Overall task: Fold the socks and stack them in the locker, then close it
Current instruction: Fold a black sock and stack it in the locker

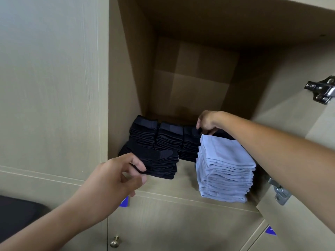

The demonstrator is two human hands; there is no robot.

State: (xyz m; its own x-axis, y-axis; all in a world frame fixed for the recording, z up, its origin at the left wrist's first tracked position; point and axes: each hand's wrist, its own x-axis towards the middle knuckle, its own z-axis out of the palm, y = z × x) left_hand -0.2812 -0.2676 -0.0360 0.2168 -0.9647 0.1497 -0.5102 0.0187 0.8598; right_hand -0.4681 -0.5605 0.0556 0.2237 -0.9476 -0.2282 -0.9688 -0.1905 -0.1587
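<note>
The locker (199, 192) stands open, its door (297, 205) swung out beyond the right hand's (206, 122) reach. Inside, a tall pale blue sock stack (224, 167) sits just below that hand, whose curled fingers pinch the top of the rearmost dark sock stack (190, 142). The left hand's (116, 174) fingers and thumb grip the near edge of the front dark sock pile (159, 163).

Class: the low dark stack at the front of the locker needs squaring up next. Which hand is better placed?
Left hand: it already pinches the front dark stack. The right hand is at the back stacks, beyond the light pile.
</note>
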